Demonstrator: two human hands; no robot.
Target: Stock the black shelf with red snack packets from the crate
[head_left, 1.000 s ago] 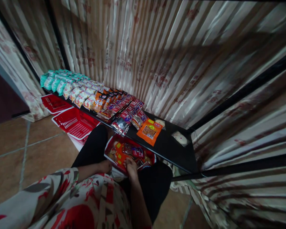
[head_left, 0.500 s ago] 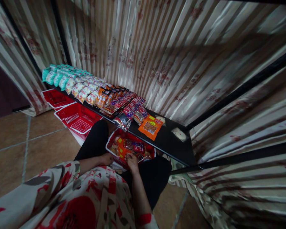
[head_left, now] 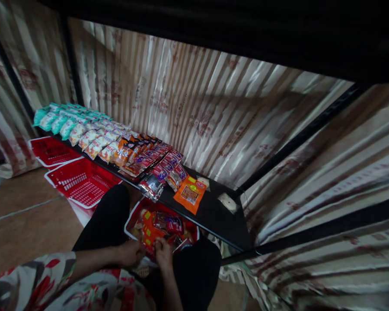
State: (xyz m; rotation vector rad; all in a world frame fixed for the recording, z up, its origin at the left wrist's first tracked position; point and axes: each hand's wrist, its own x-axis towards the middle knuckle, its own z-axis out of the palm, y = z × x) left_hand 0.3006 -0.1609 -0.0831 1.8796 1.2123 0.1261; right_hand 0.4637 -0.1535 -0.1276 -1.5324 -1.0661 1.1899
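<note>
A red basket with a white rim (head_left: 127, 225) stands between my knees, heaped with snack packets. Orange packets with yellow labels (head_left: 150, 229) lie on top, beside a dark red packet (head_left: 174, 224). My right hand (head_left: 164, 254) reaches over the near side of the basket, its fingers curled at the lower edge of an orange packet. Left of it, at the basket's near left corner, my left hand (head_left: 132, 253) is closed; whatever lies inside its fingers is hidden. On the low black shelf ahead, one orange packet (head_left: 191, 193) lies flat beside dark red packets (head_left: 164, 170).
Rows of teal packets (head_left: 60, 123), white packets (head_left: 94, 142) and orange-black packets (head_left: 123, 153) line the shelf (head_left: 227, 226). Two red baskets, the nearer basket (head_left: 87, 183) among them, stand at left. A white round object (head_left: 227, 203) lies at right. A dark board (head_left: 214, 30) hangs overhead; striped curtain surrounds.
The view has shifted, so shelf and baskets sit lower and further left, and the dark overhead board has come in. Both hands stay by the near basket; the packets on the shelf look unchanged.
</note>
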